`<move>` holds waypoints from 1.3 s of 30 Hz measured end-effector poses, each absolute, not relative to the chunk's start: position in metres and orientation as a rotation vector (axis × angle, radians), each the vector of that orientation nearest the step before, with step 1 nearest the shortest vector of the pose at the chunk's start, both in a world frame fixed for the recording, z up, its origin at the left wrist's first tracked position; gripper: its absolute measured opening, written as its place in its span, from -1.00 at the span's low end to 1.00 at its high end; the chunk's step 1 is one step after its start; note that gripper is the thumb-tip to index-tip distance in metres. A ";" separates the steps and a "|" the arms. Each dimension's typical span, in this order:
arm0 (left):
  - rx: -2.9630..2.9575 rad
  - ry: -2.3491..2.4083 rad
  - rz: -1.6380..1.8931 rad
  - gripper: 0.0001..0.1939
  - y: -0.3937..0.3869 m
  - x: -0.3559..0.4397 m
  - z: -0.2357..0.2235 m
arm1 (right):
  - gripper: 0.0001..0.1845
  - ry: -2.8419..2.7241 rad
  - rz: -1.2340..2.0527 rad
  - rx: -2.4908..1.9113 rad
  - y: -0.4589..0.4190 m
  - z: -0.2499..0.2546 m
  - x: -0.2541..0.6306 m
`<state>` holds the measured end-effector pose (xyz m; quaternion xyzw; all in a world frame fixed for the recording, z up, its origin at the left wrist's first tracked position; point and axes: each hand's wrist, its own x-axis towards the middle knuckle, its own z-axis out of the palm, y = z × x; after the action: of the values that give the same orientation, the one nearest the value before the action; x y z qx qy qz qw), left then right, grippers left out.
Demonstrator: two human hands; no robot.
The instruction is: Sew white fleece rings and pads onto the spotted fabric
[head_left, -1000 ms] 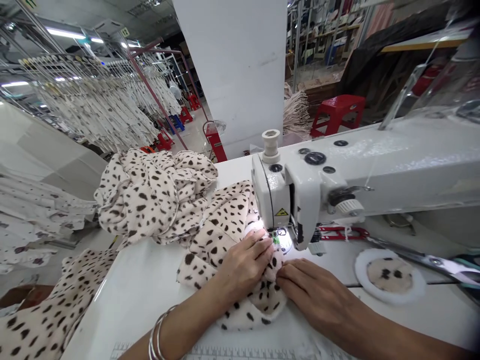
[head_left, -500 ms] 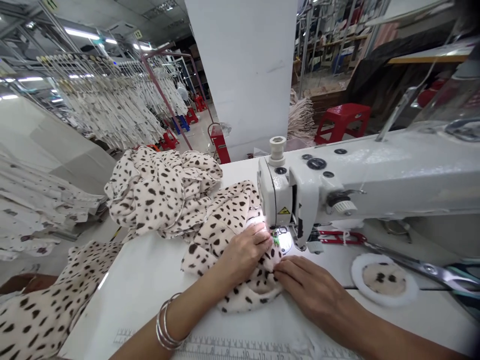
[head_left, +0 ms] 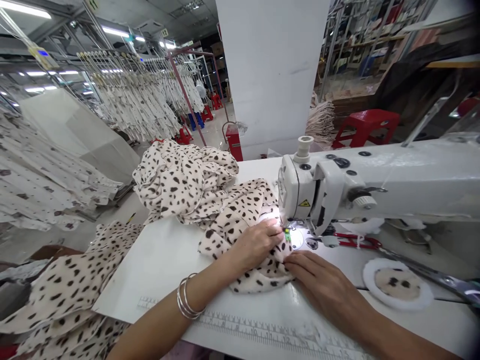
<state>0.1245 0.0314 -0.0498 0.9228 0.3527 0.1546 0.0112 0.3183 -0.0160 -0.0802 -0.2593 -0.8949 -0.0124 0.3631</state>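
A cream fabric with dark spots (head_left: 236, 212) lies bunched on the table, its lit edge under the head of a white sewing machine (head_left: 300, 192). My left hand (head_left: 260, 242), with silver bangles at the wrist, presses closed fingers on the cloth just left of the needle area, where the needle itself is hidden. Beside its fingertips sits a small green piece (head_left: 287, 234) at the presser foot. My right hand (head_left: 313, 267) pinches the near right edge of the same fabric, thumb out of sight beneath.
A round white-rimmed patch (head_left: 398, 284), red-handled snips (head_left: 356, 241) and scissors (head_left: 431, 275) lie right of my right hand. A ruler scale (head_left: 243, 327) runs along the table's front. More spotted cloth (head_left: 75, 275) hangs off the left side. A white pillar (head_left: 275, 75) stands behind.
The camera view has turned left, so the scene sits further right. Both hands keep about the same places on the fabric beside the machine head.
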 end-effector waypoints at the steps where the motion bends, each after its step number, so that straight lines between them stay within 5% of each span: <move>1: 2.874 1.093 0.488 -0.66 0.031 0.125 -0.049 | -0.71 -2.313 -0.017 -0.665 -0.016 -0.080 0.318; 20: 2.781 1.004 0.624 -0.73 0.038 0.118 -0.058 | -0.71 -2.287 0.063 -0.690 -0.016 -0.088 0.317; 29: 2.551 1.424 0.629 -0.74 0.022 0.105 -0.046 | -0.80 -2.300 0.171 -0.689 -0.023 -0.073 0.312; 32: 2.445 1.450 0.507 -0.90 0.011 0.092 -0.032 | -0.61 -2.311 0.195 -0.623 -0.028 -0.071 0.313; 36: 2.330 1.296 0.232 -0.37 0.005 0.083 -0.009 | -0.52 -2.256 0.194 -0.772 -0.029 -0.070 0.316; 39: 2.199 1.228 -0.007 -0.36 0.007 0.087 0.002 | -0.65 -2.214 0.192 -0.989 -0.027 -0.061 0.312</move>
<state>0.0866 0.0065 0.0016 0.8310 0.4642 -0.0026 0.3065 0.3122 -0.0272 -0.0614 -0.3812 -0.8537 0.0741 0.3470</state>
